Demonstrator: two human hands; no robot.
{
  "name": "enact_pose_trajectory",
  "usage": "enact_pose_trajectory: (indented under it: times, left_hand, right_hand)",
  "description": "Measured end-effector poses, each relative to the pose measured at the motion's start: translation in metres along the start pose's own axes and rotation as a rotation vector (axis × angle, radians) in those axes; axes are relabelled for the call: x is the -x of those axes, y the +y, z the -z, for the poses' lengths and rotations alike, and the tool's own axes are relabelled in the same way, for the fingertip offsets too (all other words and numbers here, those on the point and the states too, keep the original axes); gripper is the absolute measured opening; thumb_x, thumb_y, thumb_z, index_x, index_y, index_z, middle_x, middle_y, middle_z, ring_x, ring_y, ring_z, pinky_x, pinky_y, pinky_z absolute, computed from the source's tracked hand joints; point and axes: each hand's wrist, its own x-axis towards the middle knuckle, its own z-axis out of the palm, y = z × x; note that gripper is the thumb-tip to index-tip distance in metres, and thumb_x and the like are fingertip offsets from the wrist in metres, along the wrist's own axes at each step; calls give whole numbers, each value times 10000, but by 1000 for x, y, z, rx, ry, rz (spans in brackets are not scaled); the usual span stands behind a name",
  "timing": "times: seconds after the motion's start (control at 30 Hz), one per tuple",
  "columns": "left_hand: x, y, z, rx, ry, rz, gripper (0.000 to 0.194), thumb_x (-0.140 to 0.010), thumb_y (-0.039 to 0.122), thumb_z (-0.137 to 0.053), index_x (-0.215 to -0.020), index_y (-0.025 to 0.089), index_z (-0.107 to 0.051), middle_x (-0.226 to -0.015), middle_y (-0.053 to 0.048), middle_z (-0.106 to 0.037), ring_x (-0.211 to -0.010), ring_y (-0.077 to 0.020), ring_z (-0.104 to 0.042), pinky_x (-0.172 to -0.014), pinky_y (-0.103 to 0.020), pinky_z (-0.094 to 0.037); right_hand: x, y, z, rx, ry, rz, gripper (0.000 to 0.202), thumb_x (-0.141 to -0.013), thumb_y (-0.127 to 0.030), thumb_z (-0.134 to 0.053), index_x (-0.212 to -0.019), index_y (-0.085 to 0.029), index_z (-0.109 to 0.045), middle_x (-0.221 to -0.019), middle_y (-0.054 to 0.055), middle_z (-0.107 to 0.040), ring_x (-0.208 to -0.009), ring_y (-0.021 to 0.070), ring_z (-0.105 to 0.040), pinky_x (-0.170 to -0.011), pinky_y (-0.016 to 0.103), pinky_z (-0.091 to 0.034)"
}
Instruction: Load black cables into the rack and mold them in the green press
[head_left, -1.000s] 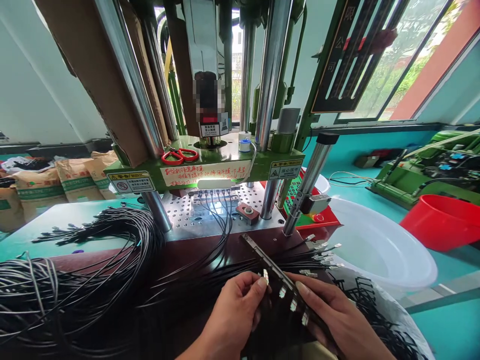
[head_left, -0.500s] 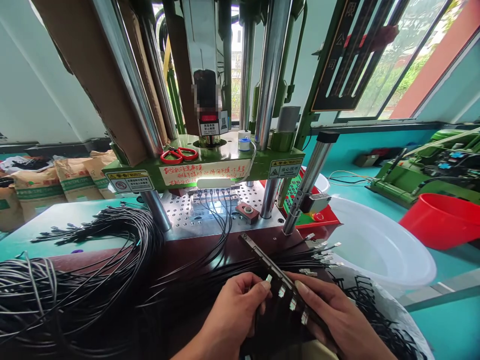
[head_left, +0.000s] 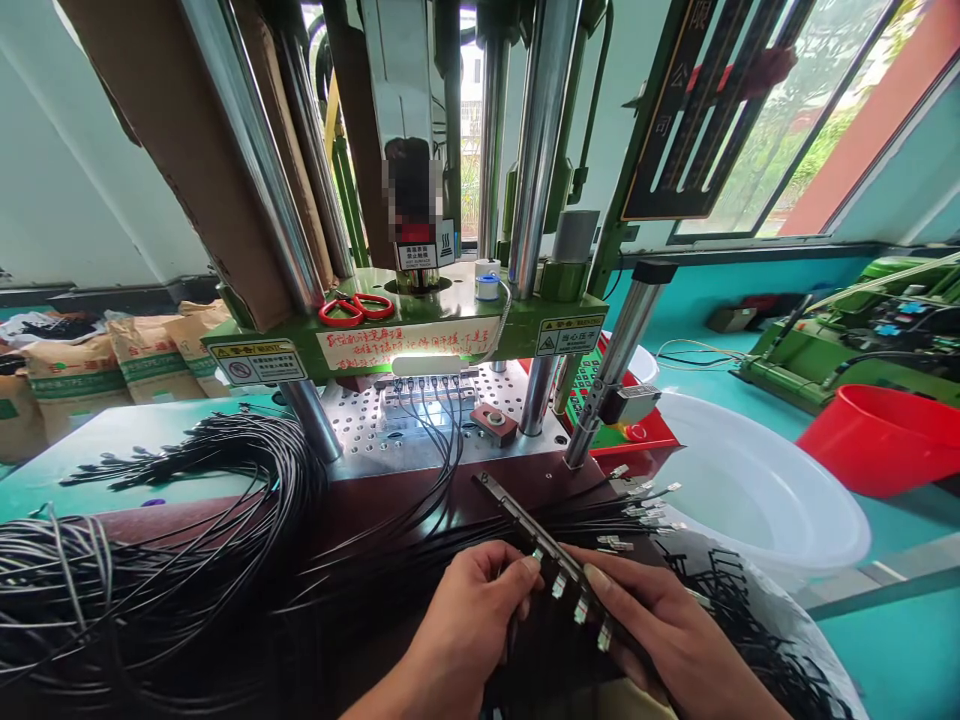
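Note:
My right hand (head_left: 664,615) is closed around a narrow dark metal bar (head_left: 517,513), which slants up to the left. Several silvery connectors (head_left: 580,609) stick out along the bar's near edge. Between the thumb and fingers of my left hand (head_left: 476,615) is a cable connector (head_left: 538,556), its shiny tip against or very close to the bar's edge; I cannot tell if it is seated. Behind both hands, black cables (head_left: 540,522) run across the dark tabletop, with connector ends at the right.
A green press (head_left: 450,300) with steel columns stands ahead, and several cables lead into its lit mould (head_left: 427,408). Red scissors (head_left: 356,310) rest on its plate. Large cable bundles (head_left: 277,480) lie left; a white tub (head_left: 780,500) and black moulded scraps (head_left: 750,610) are right.
The bar in my right hand has shifted slightly left, closing the small gap to the connector in my left hand. The left hand has barely moved.

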Motion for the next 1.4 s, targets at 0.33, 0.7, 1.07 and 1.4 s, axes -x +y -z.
enact_pose_trajectory:
  times: [0.33, 0.7, 1.07, 1.4]
  left_hand:
    - [-1, 3, 3, -3, -35, -10, 259, -759, 415, -597, -755, 161, -552, -534, 77, -405, -397, -31, -274, -394, -201, -151]
    - [11, -3, 30, 249, -107, -158, 513, -741, 190, -675, -1202, 172, -453, -930, -82, -646, -662, -134, -595, -648, -298, -461]
    - [8, 7, 12, 209, 82, -110, 206, -684, 233, -720, -783, 137, -568, -650, 26, -536, -476, -57, -470, -444, -190, -356]
    - [0, 6, 9, 181, 74, -113, 191, -692, 243, -703, -768, 114, -584, -657, 7, -550, -459, -48, -440, -418, -188, -330]
  right_hand:
    - [3, -5, -10, -46, 83, -22, 538, -774, -583, -625, -1162, -217, -687, -593, 3, -574, -394, 72, -351, -340, 190, -286]
    - [6, -12, -4, -103, 181, -60, 502, -724, -581, -685, -1093, -243, -726, -591, 17, -598, -454, 121, -499, -371, 207, -416]
    - [3, -8, -8, -114, 113, -45, 520, -755, -578, -657, -1120, -211, -710, -545, -22, -525, -372, 53, -340, -321, 173, -267]
    - [4, -10, -7, -93, 113, -51, 543, -748, -587, -658, -1129, -204, -706, -552, -1, -570, -402, 92, -447, -354, 201, -387]
